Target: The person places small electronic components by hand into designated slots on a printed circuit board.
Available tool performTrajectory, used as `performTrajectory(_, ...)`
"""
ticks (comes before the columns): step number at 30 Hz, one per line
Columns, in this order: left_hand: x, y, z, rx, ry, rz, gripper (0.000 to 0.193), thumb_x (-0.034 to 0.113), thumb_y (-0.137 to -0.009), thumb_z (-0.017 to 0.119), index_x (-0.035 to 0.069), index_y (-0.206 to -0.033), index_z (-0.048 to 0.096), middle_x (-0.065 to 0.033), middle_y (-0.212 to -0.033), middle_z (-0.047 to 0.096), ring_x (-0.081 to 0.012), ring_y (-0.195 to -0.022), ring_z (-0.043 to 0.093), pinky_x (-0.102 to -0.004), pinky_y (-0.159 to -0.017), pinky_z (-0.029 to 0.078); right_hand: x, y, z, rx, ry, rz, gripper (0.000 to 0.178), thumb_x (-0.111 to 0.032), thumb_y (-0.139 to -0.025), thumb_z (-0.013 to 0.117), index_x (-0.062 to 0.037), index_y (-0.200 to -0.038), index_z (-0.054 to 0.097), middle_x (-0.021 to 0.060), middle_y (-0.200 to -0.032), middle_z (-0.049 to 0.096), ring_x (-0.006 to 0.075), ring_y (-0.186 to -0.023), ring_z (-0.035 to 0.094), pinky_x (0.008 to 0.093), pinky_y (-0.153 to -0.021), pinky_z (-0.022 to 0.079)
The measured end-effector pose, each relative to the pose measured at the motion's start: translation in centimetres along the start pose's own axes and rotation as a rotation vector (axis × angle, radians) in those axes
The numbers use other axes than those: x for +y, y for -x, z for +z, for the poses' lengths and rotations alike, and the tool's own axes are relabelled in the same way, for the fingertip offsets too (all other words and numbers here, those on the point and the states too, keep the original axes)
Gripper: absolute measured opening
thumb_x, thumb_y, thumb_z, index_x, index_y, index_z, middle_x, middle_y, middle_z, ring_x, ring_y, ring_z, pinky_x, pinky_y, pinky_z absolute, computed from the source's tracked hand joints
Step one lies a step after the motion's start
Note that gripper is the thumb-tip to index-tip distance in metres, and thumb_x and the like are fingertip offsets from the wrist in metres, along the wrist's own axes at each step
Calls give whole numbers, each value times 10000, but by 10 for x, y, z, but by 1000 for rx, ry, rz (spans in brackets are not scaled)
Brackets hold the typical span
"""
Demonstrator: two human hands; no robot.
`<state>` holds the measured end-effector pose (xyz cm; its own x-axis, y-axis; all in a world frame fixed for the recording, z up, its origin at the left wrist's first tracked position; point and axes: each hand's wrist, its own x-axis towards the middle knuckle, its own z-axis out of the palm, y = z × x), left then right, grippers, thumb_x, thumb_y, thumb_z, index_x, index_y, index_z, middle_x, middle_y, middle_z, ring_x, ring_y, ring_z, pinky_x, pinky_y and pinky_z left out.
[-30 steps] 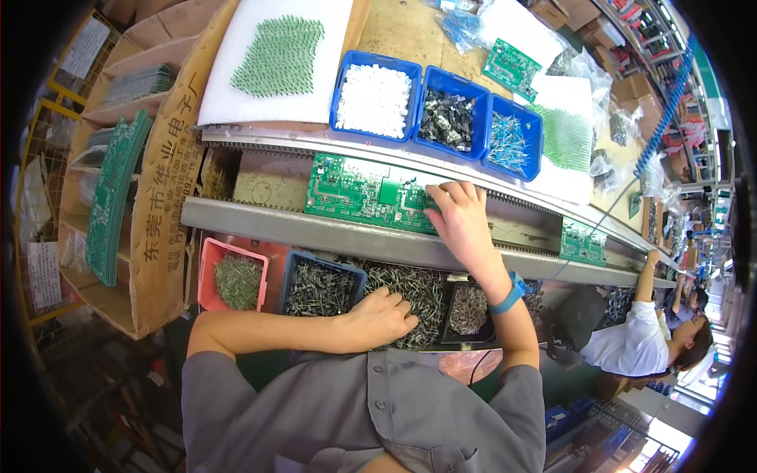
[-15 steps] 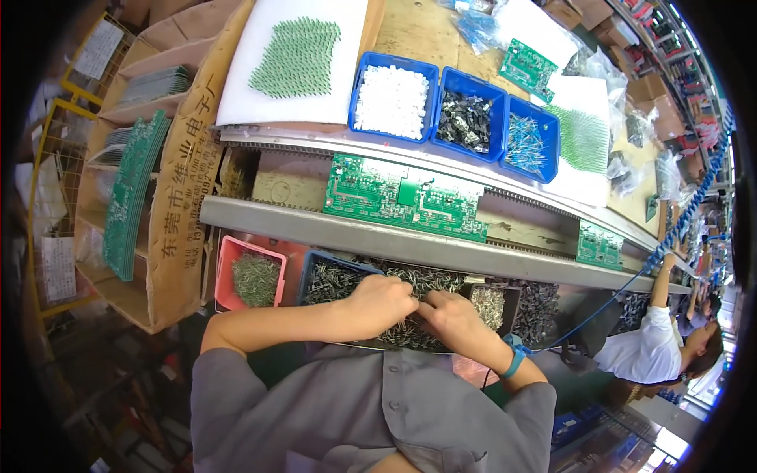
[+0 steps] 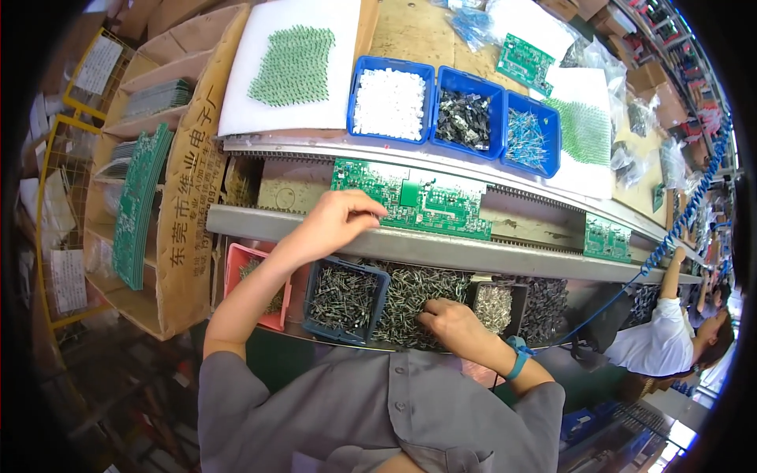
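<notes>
My left hand (image 3: 335,225) is raised over the metal rail (image 3: 276,224), at the left part of a green circuit board (image 3: 441,206) lying between the rails. Its thumb and fingers are drawn together in a pinch; whatever they hold is too small to make out. Down in the heap of small metal-legged electronic parts (image 3: 418,296), my right hand (image 3: 456,325) has its fingertips curled together among the parts, and these hide what it grips. A blue wrist strap (image 3: 519,356) circles my right wrist. Just left of the heap stands a dark blue bin (image 3: 378,307) of similar parts.
Blue bins hold white (image 3: 389,103), black (image 3: 465,120) and blue-leaded parts (image 3: 528,140) beyond the rails. A pink bin (image 3: 235,272) and a cardboard box (image 3: 189,213) of boards stand left. A coiled blue cord (image 3: 684,225) hangs right, near a co-worker (image 3: 650,347).
My left hand has left the parts heap and moved up and left to the circuit board. My right hand stays at the heap, shifted slightly. The view has shifted a little.
</notes>
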<state>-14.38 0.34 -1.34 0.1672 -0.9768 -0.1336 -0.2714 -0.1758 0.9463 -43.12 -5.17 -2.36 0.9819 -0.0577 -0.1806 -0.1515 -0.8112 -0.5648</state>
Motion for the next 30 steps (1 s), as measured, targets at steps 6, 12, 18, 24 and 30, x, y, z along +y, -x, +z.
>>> performTrajectory(6, -13, -15, -9, 215, -362, 260, 128, -30, -803, 618, -21, -921, 666, -155, -878, 627, -337, -814, 607, -381, -724, 488, 5, -1, -1, -24, 5, -13, 84, -49, -699, 574, -35, -774, 607, 105, -787, 567, 269, -791, 604, 358, -684, 517)
performTrajectory(12, -26, -22, -7, 306, -563, 361, 156, -35, -757, 645, -2, -907, 670, -132, -910, 636, -305, -896, 589, -391, -774, 479, 4, 0, -1, -29, 20, -12, 78, -53, -702, 579, -33, -772, 607, 113, -786, 579, 271, -800, 614, 361, -689, 521)
performTrajectory(18, -29, -25, -3, 325, -706, 403, 262, -2, -743, 667, 42, -1001, 663, -100, -923, 653, -284, -911, 590, -388, -814, 464, 9, -1, -2, -7, -27, 18, 72, -52, -712, 577, -26, -777, 591, 118, -785, 576, 280, -799, 610, 366, -696, 516)
performTrajectory(24, -27, -27, -3, 314, -775, 411, 278, 9, -752, 657, 21, -1030, 648, -108, -912, 654, -277, -904, 589, -382, -814, 459, 10, -2, -1, 34, -38, 24, 101, -41, -709, 585, -25, -808, 576, 120, -799, 568, 286, -794, 599, 370, -699, 509)
performTrajectory(30, -24, -27, -2, 280, -853, 404, 314, -11, -746, 575, -1, -1055, 630, -117, -931, 647, -271, -935, 574, -378, -822, 449, 11, 0, -1, 38, -31, 18, 126, -29, -690, 596, -30, -816, 587, 116, -812, 553, 285, -820, 592, 372, -716, 504)
